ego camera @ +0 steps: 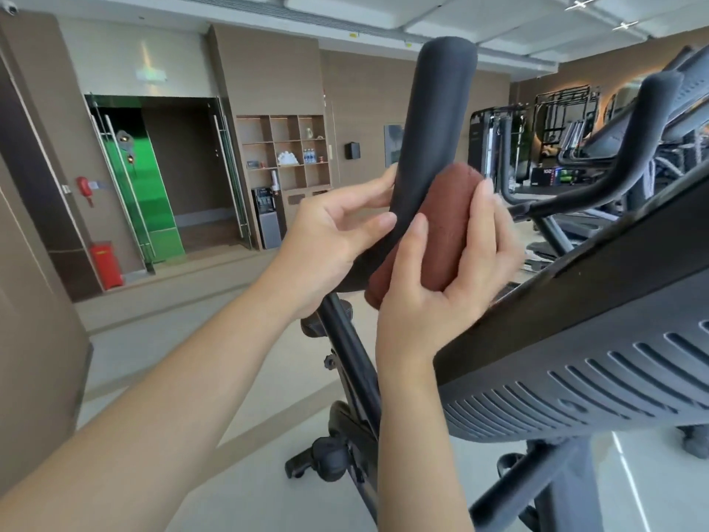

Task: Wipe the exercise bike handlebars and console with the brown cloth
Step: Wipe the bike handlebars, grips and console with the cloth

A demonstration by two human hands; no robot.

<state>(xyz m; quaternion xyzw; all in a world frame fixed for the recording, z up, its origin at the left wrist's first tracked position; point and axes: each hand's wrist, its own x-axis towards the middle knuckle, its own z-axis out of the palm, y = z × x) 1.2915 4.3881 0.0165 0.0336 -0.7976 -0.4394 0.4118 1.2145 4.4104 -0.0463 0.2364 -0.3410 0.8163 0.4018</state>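
- The handlebar part of the task is judged to be in hand: the brown cloth, folded into a thick pad, is laid against the right flank of the near handlebar grip, about halfway up its black foam.
- The left hand is clamped on the lower part of that grip from the left, with the thumb across the front and the fingertips showing round the far edge, so the grip is steadied.
- The right hand is closed round the cloth, thumb on the side nearest the grip and fingers wrapped over the outer side, and the pad is pressed onto the foam.
- The upper half of the grip, above the cloth, is not covered. A slide of the pad up toward the rounded tip is probably called for next, with the cloth turned round the foam so that the back is reached too.
- The far handlebar, up and to the right of the grip, and the console, low to its right with only the vented underside shown, are not touched by either hand. Both are judged still to be wiped.
- No brand or label can be read on the bike.
- A green sign on the wall well to the left of the grip, and yellow marks on a red box on the floor below it, are too blurred to be read.
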